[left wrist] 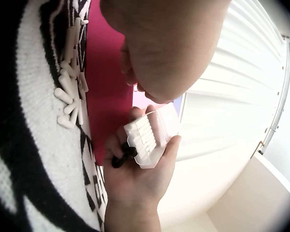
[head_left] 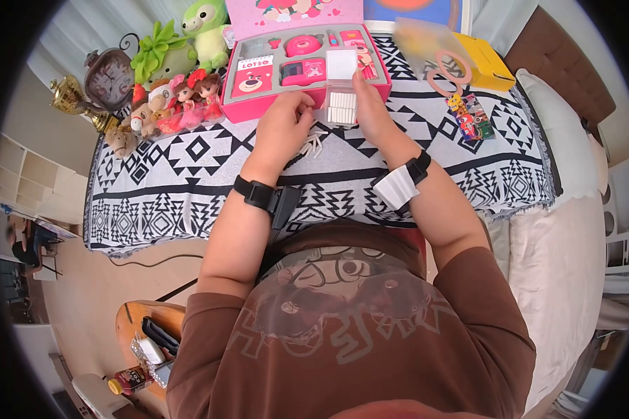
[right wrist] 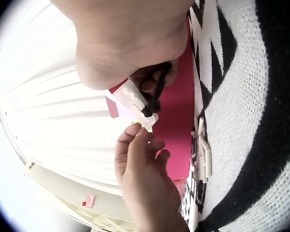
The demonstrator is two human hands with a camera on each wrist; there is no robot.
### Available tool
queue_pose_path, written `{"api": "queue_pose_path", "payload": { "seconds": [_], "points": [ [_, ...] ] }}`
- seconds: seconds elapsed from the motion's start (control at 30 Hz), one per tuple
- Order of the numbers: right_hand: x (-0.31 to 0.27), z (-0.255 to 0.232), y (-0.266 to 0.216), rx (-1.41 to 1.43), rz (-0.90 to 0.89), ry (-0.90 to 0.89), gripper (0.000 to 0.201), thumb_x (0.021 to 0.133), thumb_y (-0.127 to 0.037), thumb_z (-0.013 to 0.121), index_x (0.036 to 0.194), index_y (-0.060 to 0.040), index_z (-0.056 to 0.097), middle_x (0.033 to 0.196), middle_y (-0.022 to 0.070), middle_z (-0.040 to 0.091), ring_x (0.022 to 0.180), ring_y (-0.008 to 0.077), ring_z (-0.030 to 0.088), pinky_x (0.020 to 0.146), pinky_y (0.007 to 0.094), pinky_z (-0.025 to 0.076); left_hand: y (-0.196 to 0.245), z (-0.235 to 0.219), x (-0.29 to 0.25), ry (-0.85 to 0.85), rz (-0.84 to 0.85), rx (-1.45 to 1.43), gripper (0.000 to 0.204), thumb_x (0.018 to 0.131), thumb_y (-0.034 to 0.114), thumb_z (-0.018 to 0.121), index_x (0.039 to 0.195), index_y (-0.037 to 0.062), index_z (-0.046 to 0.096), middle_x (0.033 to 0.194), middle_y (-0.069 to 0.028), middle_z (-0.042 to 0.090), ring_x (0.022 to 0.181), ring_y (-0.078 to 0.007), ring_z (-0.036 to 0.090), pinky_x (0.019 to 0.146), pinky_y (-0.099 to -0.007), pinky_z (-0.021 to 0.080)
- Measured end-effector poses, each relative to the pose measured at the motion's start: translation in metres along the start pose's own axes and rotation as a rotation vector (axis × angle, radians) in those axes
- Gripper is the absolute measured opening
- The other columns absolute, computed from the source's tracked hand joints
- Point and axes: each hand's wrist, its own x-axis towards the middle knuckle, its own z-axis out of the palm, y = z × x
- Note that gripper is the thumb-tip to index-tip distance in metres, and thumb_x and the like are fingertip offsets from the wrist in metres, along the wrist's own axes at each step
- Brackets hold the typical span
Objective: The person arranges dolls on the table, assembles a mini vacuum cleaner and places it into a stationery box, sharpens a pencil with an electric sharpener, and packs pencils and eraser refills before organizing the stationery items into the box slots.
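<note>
My right hand (head_left: 375,115) grips a clear plastic box (left wrist: 146,140) with its lid standing up, tilted in the palm. White rods (head_left: 341,108) lie packed side by side in the box. A black cord-like loop (right wrist: 157,92) lies against the right hand's fingers. Left of the box is my left hand (head_left: 284,129), its fingers bent and thumb close to the forefinger (right wrist: 134,130); I cannot tell whether a small thing is between them. Loose white rods (left wrist: 67,92) lie in a pile on the patterned cloth (head_left: 237,185), below and between the hands.
Behind the hands stands an open pink gift box (head_left: 272,103) with toys in fitted slots. Dolls (head_left: 182,98), plush toys (head_left: 206,35), a clock (head_left: 110,77) and a gold trophy (head_left: 70,94) are at left. Pink rings (head_left: 444,77), a colourful card (head_left: 470,117) and a yellow box (head_left: 486,63) lie right.
</note>
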Motion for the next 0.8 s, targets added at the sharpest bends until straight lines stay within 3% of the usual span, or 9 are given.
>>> {"api": "queue_pose_path", "payload": {
  "seconds": [0.07,0.17,0.27,0.5,0.57,0.7,0.8],
  "points": [
    [-0.001,0.001,0.0,-0.035,-0.027,0.033,0.063,0.104,-0.051,0.027,0.12,0.0019,0.058,0.103,0.0091,0.067,0.09,0.0137,0.065,0.079,0.026,0.051,0.0,-0.001,-0.003,-0.14,-0.034,0.177,0.015,0.081,0.012,0.066,0.095,0.0062,0.065,0.085,-0.011,0.061,0.076,-0.027,0.062,0.068,-0.0368,0.05],
    [0.0,0.0,0.001,-0.005,-0.016,0.036,0.063,0.104,-0.051,0.028,0.123,0.0024,0.057,0.105,0.0084,0.067,0.092,0.0124,0.064,0.081,0.025,0.05,-0.007,-0.001,-0.005,-0.273,-0.057,0.292,0.017,0.08,0.013,0.067,0.095,0.0034,0.065,0.089,-0.0132,0.061,0.08,-0.0294,0.063,0.072,-0.0379,0.049],
    [-0.001,0.002,0.001,-0.012,-0.037,0.061,0.063,0.104,-0.051,0.029,0.125,0.0024,0.056,0.108,0.0081,0.066,0.094,0.0118,0.064,0.081,0.0248,0.05,-0.009,-0.001,-0.004,-0.303,-0.062,0.293,0.016,0.081,0.015,0.068,0.091,0.0026,0.065,0.087,-0.0126,0.059,0.08,-0.0289,0.062,0.073,-0.0386,0.049],
    [-0.003,0.002,-0.004,-0.012,-0.017,0.039,0.063,0.104,-0.051,0.029,0.126,0.0026,0.055,0.112,0.0092,0.065,0.098,0.0119,0.063,0.084,0.0254,0.049,-0.011,0.004,-0.005,-0.241,-0.004,0.259,0.015,0.083,0.015,0.066,0.09,0.0016,0.064,0.085,-0.0141,0.06,0.079,-0.0293,0.062,0.072,-0.0383,0.049],
    [-0.004,0.003,-0.007,0.006,0.003,0.044,0.064,0.104,-0.051,0.029,0.127,0.0029,0.054,0.113,0.0097,0.064,0.099,0.0125,0.062,0.086,0.0262,0.049,-0.004,0.003,-0.002,-0.226,-0.134,0.152,0.015,0.084,0.015,0.065,0.091,0.0015,0.063,0.083,-0.0143,0.064,0.075,-0.0285,0.063,0.07,-0.0368,0.049],
    [-0.003,0.001,-0.004,-0.026,-0.014,0.02,0.064,0.104,-0.051,0.028,0.126,0.003,0.054,0.113,0.0097,0.064,0.099,0.0132,0.062,0.087,0.0268,0.048,0.004,-0.002,-0.001,-0.223,-0.174,0.113,0.014,0.086,0.015,0.063,0.092,0.0018,0.063,0.08,-0.0135,0.067,0.071,-0.0269,0.064,0.067,-0.0354,0.049],
    [-0.004,0.003,-0.008,-0.043,0.002,0.043,0.064,0.104,-0.05,0.028,0.126,0.003,0.055,0.113,0.0097,0.064,0.1,0.0136,0.062,0.087,0.0271,0.048,0.003,-0.002,0.0,-0.219,-0.204,0.081,0.015,0.085,0.018,0.062,0.088,0.0034,0.062,0.079,-0.0142,0.067,0.075,-0.0314,0.065,0.068,-0.0394,0.05]
  ]
}}
